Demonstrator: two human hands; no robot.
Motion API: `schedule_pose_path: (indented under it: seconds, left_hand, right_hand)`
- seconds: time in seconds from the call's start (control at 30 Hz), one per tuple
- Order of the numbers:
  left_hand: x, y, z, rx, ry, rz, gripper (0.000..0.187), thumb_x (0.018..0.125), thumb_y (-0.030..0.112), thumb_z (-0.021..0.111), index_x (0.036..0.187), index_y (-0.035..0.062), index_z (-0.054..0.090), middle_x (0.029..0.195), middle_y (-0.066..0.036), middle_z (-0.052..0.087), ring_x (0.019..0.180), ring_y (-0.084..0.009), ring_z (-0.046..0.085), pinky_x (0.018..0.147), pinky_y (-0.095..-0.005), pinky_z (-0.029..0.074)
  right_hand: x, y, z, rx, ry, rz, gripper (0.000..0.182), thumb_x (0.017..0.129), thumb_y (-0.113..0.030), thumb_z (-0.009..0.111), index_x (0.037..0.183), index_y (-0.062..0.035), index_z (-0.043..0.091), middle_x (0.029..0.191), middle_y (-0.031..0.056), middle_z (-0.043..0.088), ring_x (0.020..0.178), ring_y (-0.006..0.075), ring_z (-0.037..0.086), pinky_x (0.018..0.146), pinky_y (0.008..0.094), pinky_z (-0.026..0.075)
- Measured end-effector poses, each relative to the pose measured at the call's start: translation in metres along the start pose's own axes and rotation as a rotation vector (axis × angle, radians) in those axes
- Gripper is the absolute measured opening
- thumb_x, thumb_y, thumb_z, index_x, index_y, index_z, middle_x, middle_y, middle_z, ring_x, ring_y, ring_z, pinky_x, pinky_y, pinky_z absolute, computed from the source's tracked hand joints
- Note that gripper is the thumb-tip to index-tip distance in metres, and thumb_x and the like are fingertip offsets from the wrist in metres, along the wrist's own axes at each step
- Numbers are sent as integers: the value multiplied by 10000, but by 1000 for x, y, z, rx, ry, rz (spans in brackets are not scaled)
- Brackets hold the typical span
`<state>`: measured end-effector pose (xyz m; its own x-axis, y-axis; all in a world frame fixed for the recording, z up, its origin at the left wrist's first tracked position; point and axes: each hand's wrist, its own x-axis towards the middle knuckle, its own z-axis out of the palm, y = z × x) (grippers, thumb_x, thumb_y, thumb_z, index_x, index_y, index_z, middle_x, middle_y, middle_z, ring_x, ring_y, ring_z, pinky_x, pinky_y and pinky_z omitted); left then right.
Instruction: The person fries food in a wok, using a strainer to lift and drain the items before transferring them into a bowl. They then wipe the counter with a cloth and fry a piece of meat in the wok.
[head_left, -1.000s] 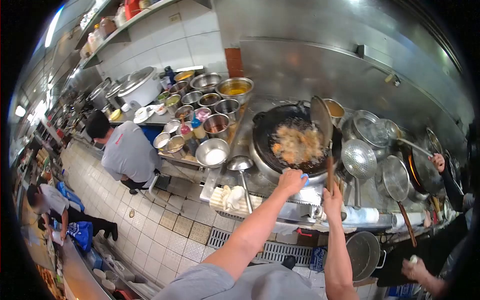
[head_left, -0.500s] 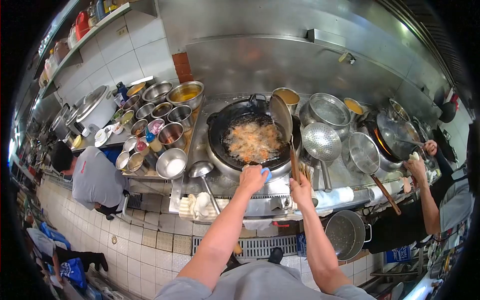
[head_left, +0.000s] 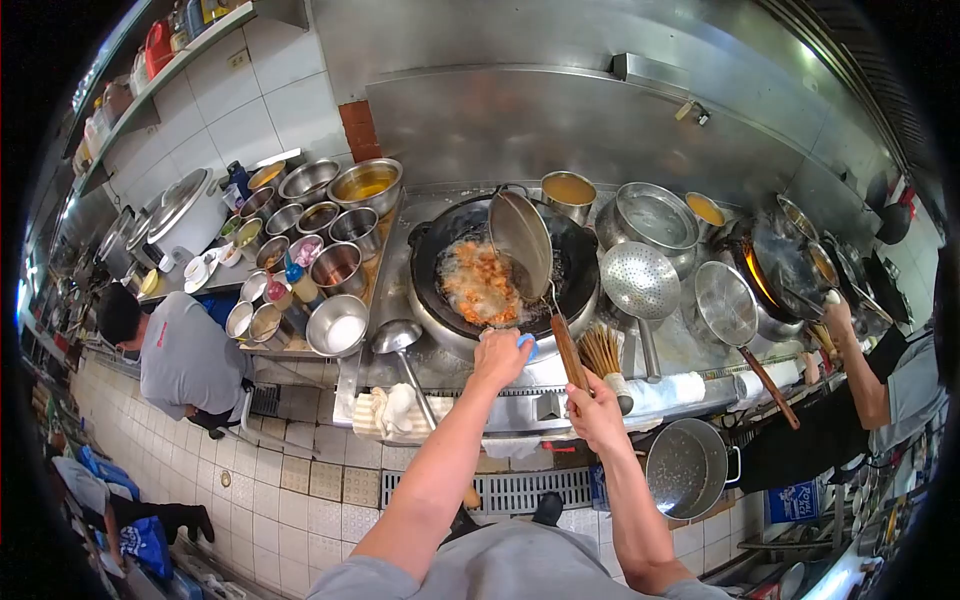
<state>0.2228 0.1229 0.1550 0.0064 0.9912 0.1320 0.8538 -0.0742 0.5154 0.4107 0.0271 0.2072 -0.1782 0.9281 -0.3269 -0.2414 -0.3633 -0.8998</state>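
Note:
My left hand (head_left: 503,358) is closed on a blue cloth (head_left: 528,346) at the near rim of a large black wok (head_left: 428,290). Any wok handle beneath that cloth is hidden. Orange-brown food pieces (head_left: 478,283) bubble in oil on the wok's left side. My right hand (head_left: 596,411) is wrapped around the wooden handle of a wire strainer (head_left: 522,240). The strainer's round head stands tilted on edge inside the wok, right beside the food. A bamboo brush (head_left: 601,352) stands just beyond my right hand.
A ladle (head_left: 398,338) rests left of the wok. Right of it lie a perforated skimmer (head_left: 640,285) and a mesh strainer (head_left: 727,302). Metal bowls (head_left: 338,325) crowd the left counter. A co-worker's arm (head_left: 862,370) works by a flaming wok (head_left: 775,270) at right.
The strainer has swung left and lower into the wok, with its handle now slanting. The food has shifted left into a narrower heap. My left hand stays at the rim.

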Motion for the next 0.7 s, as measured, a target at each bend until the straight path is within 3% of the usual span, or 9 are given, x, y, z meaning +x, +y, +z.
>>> schedule_pose_path:
  seconds: [0.17,0.23,0.27,0.43,0.5,0.53,0.57,0.63,0.7]
  left_hand:
    - [2,-2,2,-8,5,11,372,880,386,562,862,26,654,938,-220,664,940,-402,604,840,-485,474]
    - [1,-2,1,2,12,27,368,877,383,566,862,26,653,938,-220,664,938,-400,604,840,-484,474]
    - [1,-1,0,-6,13,20,360,873,374,570,860,24,652,936,-220,664,938,-399,604,839,-484,475]
    - [1,3,-5,-10,-15,14,328,860,343,586,855,21,651,933,-220,663,935,-397,603,831,-488,476]
    - [-1,4,-4,-12,2,-7,306,852,323,595,849,22,651,927,-221,662,932,-398,603,824,-491,476]
    - [0,3,-2,-14,0,-10,306,852,323,595,849,22,651,927,-221,662,932,-398,603,824,-491,476]
    - [1,2,-1,0,0,3,323,861,338,587,859,22,656,938,-210,666,943,-389,604,829,-484,482]
    - [0,1,0,21,-3,15,340,871,352,580,868,22,661,949,-198,670,953,-381,606,833,-477,488]
    - [0,2,-2,-13,16,13,316,852,332,608,849,18,646,923,-221,657,946,-398,599,826,-493,474]
  right_hand:
    - [10,8,10,-100,-13,-80,440,929,-102,568,1359,-126,480,607,-40,436,386,37,333,333,209,221]
    - [40,33,7,-289,23,-214,443,921,-91,578,1356,-112,495,608,-51,436,407,35,345,356,218,244]
    - [51,37,7,-379,65,-318,407,880,-88,612,1284,-72,566,682,-48,496,556,52,403,504,235,358]
    - [53,9,14,-468,19,-197,440,870,-90,610,1306,-70,549,826,14,573,742,95,505,704,251,449]
    - [45,17,17,-523,36,-480,449,865,-83,609,1310,-68,549,882,36,596,802,105,519,771,259,450]
    - [55,30,15,-473,42,-521,438,864,-83,608,1299,-63,559,887,34,611,810,106,517,779,264,444]
    - [58,34,9,-473,43,-517,438,864,-83,608,1299,-63,559,887,34,611,810,106,517,779,264,444]
    - [60,24,7,-452,38,-211,442,863,-84,612,1301,-60,559,919,42,630,819,104,521,781,257,443]
    - [57,17,7,-452,39,-201,456,862,-90,621,1312,-62,550,928,51,632,816,101,526,776,255,446]
